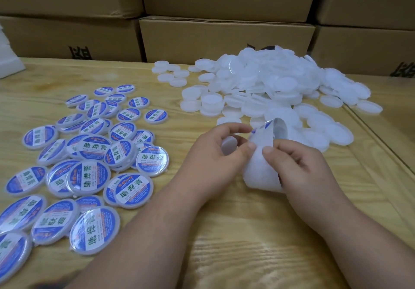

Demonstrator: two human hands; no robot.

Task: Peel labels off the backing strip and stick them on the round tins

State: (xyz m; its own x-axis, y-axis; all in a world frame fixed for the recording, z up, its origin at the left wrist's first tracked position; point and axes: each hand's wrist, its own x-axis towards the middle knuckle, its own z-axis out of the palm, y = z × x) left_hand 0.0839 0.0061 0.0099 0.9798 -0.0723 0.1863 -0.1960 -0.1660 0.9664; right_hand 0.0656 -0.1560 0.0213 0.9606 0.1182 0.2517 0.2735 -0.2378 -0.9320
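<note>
My right hand (298, 165) pinches a curled white backing strip (260, 172) between thumb and fingers near the table's middle. My left hand (215, 154) cradles a plain white round tin (229, 146) in its curled fingers. Its forefinger and thumb reach to the strip's top edge, where a blue-edged label (266, 125) lifts off. A heap of unlabelled white tins (280, 86) lies behind the hands. Several tins with blue and white labels (89, 154) are spread over the left of the table.
The wooden table (224, 232) has a raised edge (377, 136) running along its right side. Stacked cardboard boxes (224, 35) wall off the back. A white foam piece (9, 64) sits at the far left.
</note>
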